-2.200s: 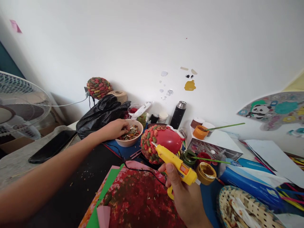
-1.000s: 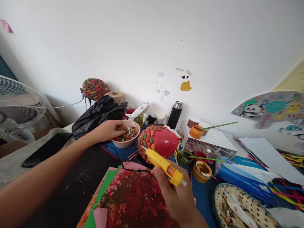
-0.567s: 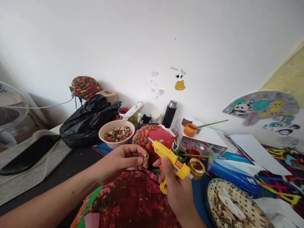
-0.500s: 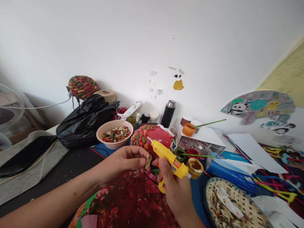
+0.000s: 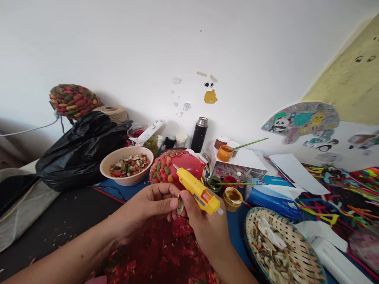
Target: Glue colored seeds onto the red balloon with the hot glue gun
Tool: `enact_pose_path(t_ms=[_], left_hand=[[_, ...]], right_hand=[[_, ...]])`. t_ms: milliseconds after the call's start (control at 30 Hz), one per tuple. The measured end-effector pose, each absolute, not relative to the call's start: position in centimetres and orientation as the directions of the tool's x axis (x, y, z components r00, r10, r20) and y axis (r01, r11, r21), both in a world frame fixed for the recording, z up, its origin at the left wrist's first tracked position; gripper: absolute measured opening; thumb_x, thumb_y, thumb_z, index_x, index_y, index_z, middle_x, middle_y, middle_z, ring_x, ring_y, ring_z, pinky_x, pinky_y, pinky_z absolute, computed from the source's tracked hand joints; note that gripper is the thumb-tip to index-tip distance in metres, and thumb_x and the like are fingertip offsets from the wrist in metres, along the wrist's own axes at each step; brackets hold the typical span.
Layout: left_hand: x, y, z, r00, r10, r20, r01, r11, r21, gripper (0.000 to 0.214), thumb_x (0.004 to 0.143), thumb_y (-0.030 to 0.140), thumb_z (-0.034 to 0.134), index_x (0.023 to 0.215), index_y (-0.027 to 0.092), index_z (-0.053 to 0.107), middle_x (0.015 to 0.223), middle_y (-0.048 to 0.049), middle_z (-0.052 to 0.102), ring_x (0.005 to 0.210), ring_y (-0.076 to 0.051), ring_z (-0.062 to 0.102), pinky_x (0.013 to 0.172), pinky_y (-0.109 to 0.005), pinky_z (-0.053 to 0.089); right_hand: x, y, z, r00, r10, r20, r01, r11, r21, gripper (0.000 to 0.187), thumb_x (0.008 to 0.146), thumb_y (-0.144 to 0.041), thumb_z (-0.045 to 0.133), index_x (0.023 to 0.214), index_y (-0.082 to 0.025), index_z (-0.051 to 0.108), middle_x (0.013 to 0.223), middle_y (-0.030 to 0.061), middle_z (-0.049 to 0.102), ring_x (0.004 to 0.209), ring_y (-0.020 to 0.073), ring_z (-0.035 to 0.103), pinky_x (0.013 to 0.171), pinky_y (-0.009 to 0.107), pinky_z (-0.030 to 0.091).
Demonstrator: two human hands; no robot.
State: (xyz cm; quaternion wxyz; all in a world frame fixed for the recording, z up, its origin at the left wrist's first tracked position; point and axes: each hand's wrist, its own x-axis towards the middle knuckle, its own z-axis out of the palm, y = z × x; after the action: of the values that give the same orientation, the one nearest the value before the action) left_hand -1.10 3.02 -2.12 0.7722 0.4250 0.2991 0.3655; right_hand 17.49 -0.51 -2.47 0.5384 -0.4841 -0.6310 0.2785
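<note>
My left hand (image 5: 158, 205) pinches a small peanut shell (image 5: 180, 205) between thumb and fingers. In my right hand (image 5: 207, 232) is a yellow hot glue gun (image 5: 197, 189), its nozzle pointing up and left. The right thumb tip is close beside the shell; whether it touches is hard to tell. Right behind the glue gun rests a red balloon (image 5: 191, 165), its left part covered with red, green and orange shells (image 5: 162, 169). Below both hands spreads a dark red, paint-stained cloth (image 5: 160, 252).
At left stand a bowl (image 5: 127, 179) of painted shells and a black plastic bag (image 5: 79, 154). Paint jars (image 5: 232, 199) and a black flask (image 5: 199, 134) are behind. To the right lie a woven basket (image 5: 308, 244) with shells and a blue tissue pack (image 5: 272, 203).
The view has turned right, so the scene sits further left. My right hand has come nearer the left, its thumb now beside the peanut shell, which has been turned in the fingers.
</note>
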Motion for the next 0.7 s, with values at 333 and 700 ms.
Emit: enact_pose_path(t_ms=[333, 700], left_hand=[[-2.5, 2.0, -2.1, 0.571, 0.815, 0.096, -0.214, 0.035, 0.976, 0.036, 0.084, 0.039, 0.098, 0.111, 0.02, 0.084, 0.09, -0.0017, 0.072, 0.078, -0.013, 0.063, 0.073, -0.022, 0.051], [-2.0, 1.1, -3.3, 0.594, 0.738, 0.321, -0.038, -0.373, 0.927, 0.066, 0.096, 0.024, 0.085, 0.158, 0.037, 0.066, 0.104, -0.0022, 0.079, 0.095, -0.018, 0.074, 0.09, -0.027, 0.061]], right_hand=[[17.5, -1.0, -2.5, 0.097, 0.987, 0.126, -0.246, 0.146, -0.958, 0.071, 0.093, -0.085, 0.071, 0.09, -0.016, 0.086, 0.06, 0.0013, 0.064, 0.05, 0.013, 0.059, 0.044, 0.02, 0.041], [17.7, -0.6, -2.1, 0.114, 0.985, 0.129, -0.242, 0.153, -0.958, 0.08, 0.088, -0.094, 0.066, 0.093, -0.017, 0.087, 0.063, 0.0044, 0.071, 0.049, 0.0154, 0.062, 0.046, 0.023, 0.05]])
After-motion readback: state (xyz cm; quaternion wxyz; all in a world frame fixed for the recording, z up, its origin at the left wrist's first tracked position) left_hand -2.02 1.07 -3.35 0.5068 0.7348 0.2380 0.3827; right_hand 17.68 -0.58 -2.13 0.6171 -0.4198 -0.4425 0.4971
